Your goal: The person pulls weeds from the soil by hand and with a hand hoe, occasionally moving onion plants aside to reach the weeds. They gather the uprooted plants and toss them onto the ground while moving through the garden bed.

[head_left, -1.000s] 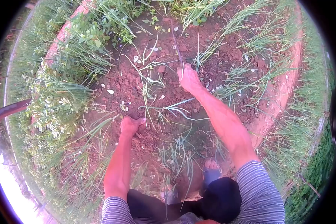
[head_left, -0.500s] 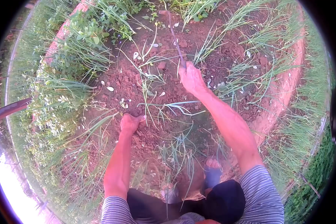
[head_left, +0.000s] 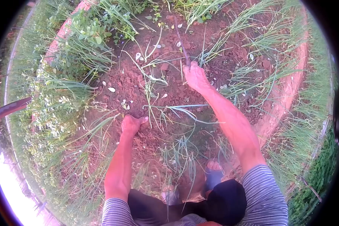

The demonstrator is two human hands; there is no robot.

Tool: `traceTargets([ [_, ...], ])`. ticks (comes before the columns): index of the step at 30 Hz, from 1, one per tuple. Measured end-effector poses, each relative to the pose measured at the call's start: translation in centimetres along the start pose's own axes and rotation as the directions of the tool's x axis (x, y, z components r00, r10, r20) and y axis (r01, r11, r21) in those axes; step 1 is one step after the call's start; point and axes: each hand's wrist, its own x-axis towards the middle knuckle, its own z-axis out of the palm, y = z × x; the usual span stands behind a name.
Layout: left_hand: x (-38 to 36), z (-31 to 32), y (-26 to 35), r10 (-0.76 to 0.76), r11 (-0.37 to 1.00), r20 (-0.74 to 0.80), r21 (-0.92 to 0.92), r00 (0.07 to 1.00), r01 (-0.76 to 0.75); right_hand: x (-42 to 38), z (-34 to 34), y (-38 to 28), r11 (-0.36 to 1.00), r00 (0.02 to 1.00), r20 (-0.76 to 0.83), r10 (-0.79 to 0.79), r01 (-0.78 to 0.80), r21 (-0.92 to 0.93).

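Note:
My right hand (head_left: 195,76) is closed round the near end of a thin, dark, stick-like tool (head_left: 180,39). The tool slants away from me over the reddish soil, and its far end is blurred. Lower and to the left, my left hand (head_left: 130,124) is down at the soil with the thumb stretched out to the right. Its other fingers are hidden beneath it. Small white leaves (head_left: 125,104) lie just beyond that hand. Uprooted-looking green onion plants (head_left: 150,81) lie on the ground between the two hands.
More onion plants (head_left: 182,148) lie in front of my feet (head_left: 213,174). Leafy weeds (head_left: 88,32) and standing onion tufts (head_left: 96,56) crowd the left. A raised earth ridge (head_left: 290,90) curves along the right, with grassy green growth (head_left: 312,113) beyond it.
My right hand has shifted slightly to the right with the tool, whose far end has also swung a little right and down. My left hand stays in place.

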Motion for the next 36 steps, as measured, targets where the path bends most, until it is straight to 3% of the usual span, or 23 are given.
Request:
traceTargets([
  [2, 0.4, 0.5, -0.4, 0.023, 0.998, -0.077, 0.059, 0.997, -0.018, 0.7, 0.9, 0.9, 0.983, 0.991, -0.027, -0.133, 0.129, -0.129],
  [3, 0.5, 0.6, -0.6, 0.031, 0.998, -0.083, 0.056, 0.996, -0.027, 0.1, 0.5, 0.6, 0.997, 0.996, -0.054, -0.076, 0.075, -0.025],
  [10, 2.3, 1.5, -2.3, 0.001, 1.000, -0.017, -0.007, 1.000, -0.001, -7.1, -1.7, 0.8, 0.995, 0.999, 0.033, -0.001, -0.002, 0.098],
  [15, 1.9, 1.2, -1.3, 0.031, 0.999, -0.062, 0.008, 0.998, -0.031, -4.7, -2.7, -0.2, 0.987, 0.998, 0.028, 0.064, -0.068, 0.145],
  [18, 2.6, 1.8, -2.3, 0.008, 1.000, -0.034, 0.004, 0.999, -0.008, -0.8, -3.4, -0.9, 0.986, 0.979, -0.114, -0.167, 0.168, -0.004],
  [21, 2.0, 1.2, -1.7, -0.002, 0.999, -0.056, 0.037, 0.998, 0.004, 0.6, -5.2, -3.7, 0.948, 0.995, 0.091, 0.048, -0.074, 0.309],
  [24, 1.9, 1.1, -1.7, -0.003, 1.000, -0.045, 0.020, 0.999, 0.004, 0.7, -4.3, -3.7, 0.955, 0.995, 0.096, 0.015, -0.043, 0.294],
  [28, 2.2, 1.3, -1.9, 0.020, 1.000, -0.045, -0.008, 0.999, -0.020, 2.3, -0.1, 0.5, 0.996, 0.996, -0.019, -0.092, 0.093, 0.012],
  [29, 1.8, 1.0, -1.6, 0.024, 1.000, -0.046, -0.007, 0.999, -0.024, 1.7, -0.7, -0.3, 0.998, 0.999, 0.049, -0.018, 0.016, 0.056],
  [36, 1.7, 1.3, -1.6, 0.007, 1.000, -0.045, 0.021, 0.999, -0.007, 1.6, 0.1, 2.2, 0.997, 0.997, -0.022, -0.077, 0.076, -0.025],
])
